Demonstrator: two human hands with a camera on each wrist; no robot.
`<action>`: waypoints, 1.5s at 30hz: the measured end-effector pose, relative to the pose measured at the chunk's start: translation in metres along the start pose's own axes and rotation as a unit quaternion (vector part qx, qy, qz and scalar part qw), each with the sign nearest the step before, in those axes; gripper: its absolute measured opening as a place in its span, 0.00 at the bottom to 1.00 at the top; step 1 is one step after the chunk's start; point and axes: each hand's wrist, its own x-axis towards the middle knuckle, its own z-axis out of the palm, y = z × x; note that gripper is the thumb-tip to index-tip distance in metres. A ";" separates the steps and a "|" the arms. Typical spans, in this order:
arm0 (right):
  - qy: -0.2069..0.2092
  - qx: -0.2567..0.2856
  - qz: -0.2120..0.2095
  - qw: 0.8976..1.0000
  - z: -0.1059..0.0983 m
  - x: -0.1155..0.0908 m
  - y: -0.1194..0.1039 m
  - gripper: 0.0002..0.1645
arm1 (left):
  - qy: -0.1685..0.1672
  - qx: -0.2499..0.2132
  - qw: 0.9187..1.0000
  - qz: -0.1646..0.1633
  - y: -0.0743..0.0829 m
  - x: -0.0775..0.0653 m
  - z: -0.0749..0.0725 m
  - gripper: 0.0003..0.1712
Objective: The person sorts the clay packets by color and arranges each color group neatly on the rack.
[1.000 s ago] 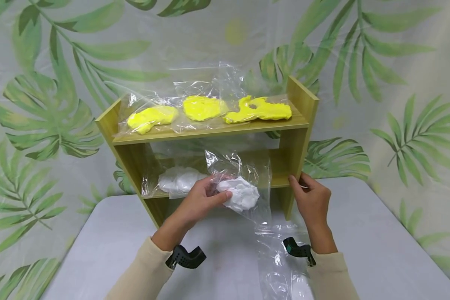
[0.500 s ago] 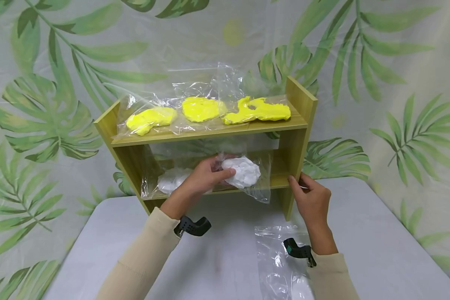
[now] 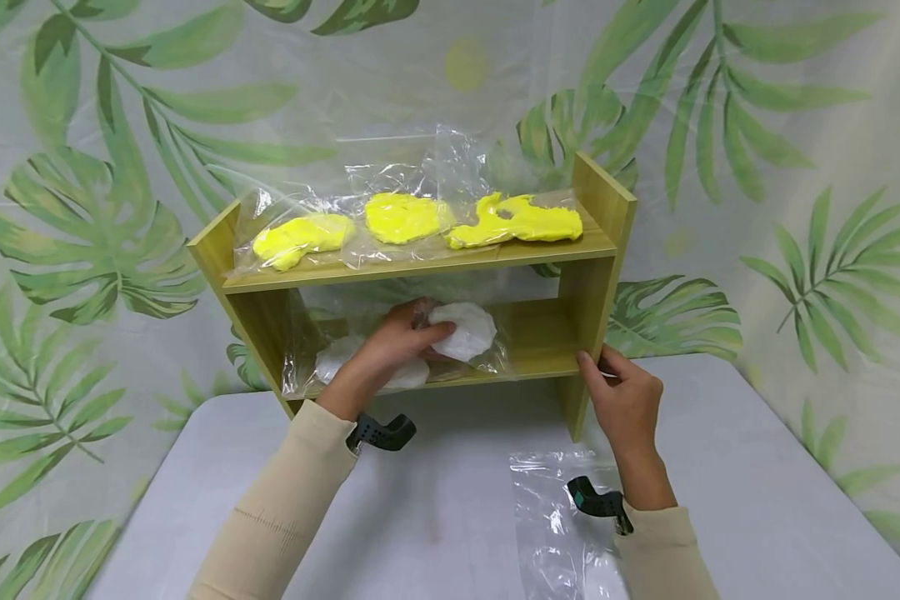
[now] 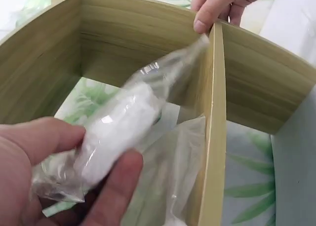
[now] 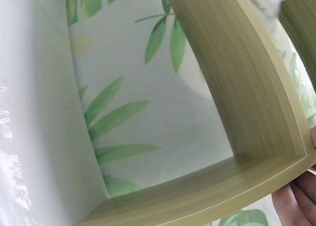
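Note:
Between thumb and fingers my left hand [image 3: 390,342] pinches a clear plastic bag with a white clay-like lump [image 4: 121,127] inside. It is at the middle level of a small wooden shelf [image 3: 420,271], in front of the opening. Another bagged white lump [image 3: 337,358] lies on that level at the left, partly hidden by the hand. My right hand [image 3: 625,396] grips the front edge of the shelf's right side panel, thumb on the near face; in the right wrist view only its fingers [image 5: 296,199] show at the lower right.
Three bagged yellow lumps [image 3: 408,217] lie in a row on the top shelf. Another clear bag [image 3: 551,508] with something white in it lies on the white table [image 3: 450,533] near the right forearm. A leaf-patterned cloth [image 3: 795,167] hangs behind.
My left hand has carried the bagged white lump up and forward to the middle shelf, then slightly left. My right hand has stayed on the side panel.

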 end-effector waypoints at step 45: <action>-0.008 -0.003 0.009 1.000 -0.001 0.000 -0.001 0.17 | 0.204 0.412 0.884 0.083 -0.008 -0.013 0.011 0.16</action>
